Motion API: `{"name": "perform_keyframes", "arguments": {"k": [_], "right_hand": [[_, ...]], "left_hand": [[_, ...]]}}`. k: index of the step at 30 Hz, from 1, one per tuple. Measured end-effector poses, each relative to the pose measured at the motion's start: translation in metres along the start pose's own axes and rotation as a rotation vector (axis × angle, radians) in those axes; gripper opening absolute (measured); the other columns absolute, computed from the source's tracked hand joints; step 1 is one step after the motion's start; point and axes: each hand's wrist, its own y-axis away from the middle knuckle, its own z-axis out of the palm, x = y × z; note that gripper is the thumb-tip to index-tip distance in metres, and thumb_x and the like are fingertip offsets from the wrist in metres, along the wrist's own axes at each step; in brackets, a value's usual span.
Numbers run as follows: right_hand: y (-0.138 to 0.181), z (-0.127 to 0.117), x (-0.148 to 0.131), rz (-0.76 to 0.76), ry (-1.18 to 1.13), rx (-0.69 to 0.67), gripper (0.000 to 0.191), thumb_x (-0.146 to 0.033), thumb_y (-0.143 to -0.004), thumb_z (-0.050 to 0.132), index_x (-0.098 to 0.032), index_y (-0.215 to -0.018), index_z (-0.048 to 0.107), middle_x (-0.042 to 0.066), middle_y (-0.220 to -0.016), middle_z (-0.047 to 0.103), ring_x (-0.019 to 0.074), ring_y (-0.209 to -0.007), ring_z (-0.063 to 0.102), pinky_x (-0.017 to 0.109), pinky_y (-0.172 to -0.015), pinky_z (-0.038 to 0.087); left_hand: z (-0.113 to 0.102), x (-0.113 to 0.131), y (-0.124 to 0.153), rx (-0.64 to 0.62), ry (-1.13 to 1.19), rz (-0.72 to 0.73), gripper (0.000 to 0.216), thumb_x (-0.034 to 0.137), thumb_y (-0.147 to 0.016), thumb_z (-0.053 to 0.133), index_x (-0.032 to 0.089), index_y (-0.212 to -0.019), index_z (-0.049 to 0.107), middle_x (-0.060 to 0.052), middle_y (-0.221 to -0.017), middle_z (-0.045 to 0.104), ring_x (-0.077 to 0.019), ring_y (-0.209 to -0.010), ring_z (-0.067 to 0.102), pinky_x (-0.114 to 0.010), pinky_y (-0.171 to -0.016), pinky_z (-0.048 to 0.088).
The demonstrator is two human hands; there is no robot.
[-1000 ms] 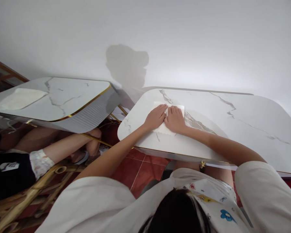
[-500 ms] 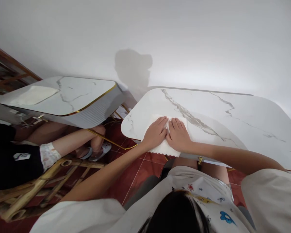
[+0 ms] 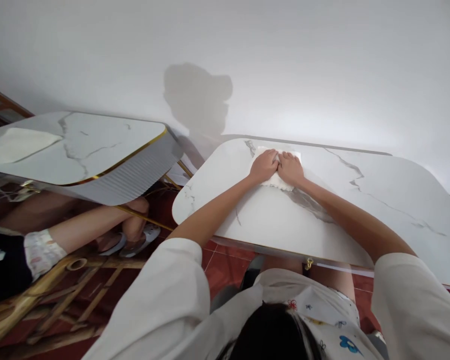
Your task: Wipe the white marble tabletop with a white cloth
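Observation:
A white cloth [image 3: 281,183] with a scalloped edge lies on the marble-patterned white table [image 3: 225,205], near its far side. My left hand [image 3: 264,165] presses on the left part of the cloth, its fingers close together and bent over it. Beside it, my right hand [image 3: 291,169] bears down on the right part in the same way. The two hands nearly touch at the thumbs. Both arms stretch forward across the tabletop, and much of the cloth is hidden beneath the hands.
To the left stands a second marble-patterned table [image 3: 108,135] with a gold edge and another white cloth [image 3: 18,144] on it. A person's legs [image 3: 93,220] and a bamboo chair [image 3: 60,290] are beside it. A white wall [image 3: 322,65] rises behind both tables.
Both hands have pushed the cloth forward, from the table's near edge towards its far edge. My arms are now straighter, and the view has shifted slightly to the right.

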Motion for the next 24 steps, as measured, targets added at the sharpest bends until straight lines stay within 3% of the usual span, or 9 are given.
{"name": "perform_keyframes", "arguments": {"k": [7,12,18,24], "right_hand": [[-0.067,0.011,0.052,-0.025,-0.056,0.019,0.046,-0.020,-0.091,0.035,-0.009,-0.132,0.051,0.013,-0.143,0.047,0.0267,-0.133,0.038,0.041,-0.110,0.026],[-0.097,0.019,0.066,0.027,-0.053,0.074,0.042,-0.021,-0.092,0.034,-0.010,-0.124,0.058,0.015,-0.131,0.058,0.0287,-0.123,0.048,0.041,-0.103,0.033],[-0.103,0.020,0.065,0.062,0.005,0.072,0.037,-0.021,-0.093,0.032,-0.011,-0.115,0.061,0.015,-0.121,0.063,0.0276,-0.114,0.053,0.039,-0.099,0.035],[-0.087,0.016,0.059,0.021,0.018,0.067,0.041,-0.019,-0.092,0.033,-0.008,-0.126,0.055,0.016,-0.134,0.055,0.0281,-0.125,0.046,0.041,-0.104,0.032]], "left_hand": [[0.022,-0.019,-0.071,-0.020,-0.013,-0.057,0.044,0.020,-0.088,0.037,0.014,-0.129,0.053,-0.009,-0.140,0.051,-0.0228,-0.131,0.043,-0.034,-0.112,0.032],[0.031,-0.032,-0.109,-0.058,-0.014,-0.084,0.042,0.021,-0.089,0.036,0.016,-0.125,0.057,-0.008,-0.134,0.057,-0.0244,-0.123,0.051,-0.036,-0.106,0.038],[0.032,-0.037,-0.116,-0.052,-0.015,-0.065,0.039,0.022,-0.090,0.036,0.020,-0.118,0.062,-0.006,-0.129,0.061,-0.0256,-0.119,0.055,-0.037,-0.101,0.042],[0.034,-0.037,-0.103,-0.079,-0.084,0.027,0.043,0.020,-0.092,0.030,0.014,-0.127,0.054,-0.011,-0.136,0.055,-0.0237,-0.127,0.048,-0.036,-0.107,0.037]]}}
